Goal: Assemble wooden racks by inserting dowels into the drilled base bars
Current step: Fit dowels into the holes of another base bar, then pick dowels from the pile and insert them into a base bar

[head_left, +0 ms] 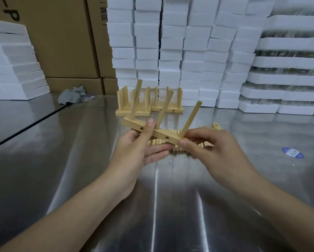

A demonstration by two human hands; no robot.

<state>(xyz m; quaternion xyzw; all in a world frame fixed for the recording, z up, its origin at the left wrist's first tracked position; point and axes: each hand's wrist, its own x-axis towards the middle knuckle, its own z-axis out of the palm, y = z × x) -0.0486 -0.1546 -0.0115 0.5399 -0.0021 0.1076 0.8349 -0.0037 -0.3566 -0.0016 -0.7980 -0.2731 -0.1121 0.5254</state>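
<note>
A light wooden base bar (163, 135) is held above the steel table, tilted down to the right, with round holes in its near side. Three dowels stand in its top: a left dowel (136, 99), a middle dowel (164, 109) and a right dowel (191, 119). My left hand (138, 148) grips the bar near its middle, thumb over the front face. My right hand (212, 148) pinches the foot of the right dowel at the bar's right end. Loose dowels (174, 149) lie in a row on the table under my hands.
Finished racks (134, 102) (168, 103) stand behind, in front of stacked white foam blocks (188, 51). Another bar end (216, 126) pokes out past my right hand. Cardboard boxes (65, 37), a grey rag (71, 96) and a blue sticker (292, 152) are around the steel table (79, 160).
</note>
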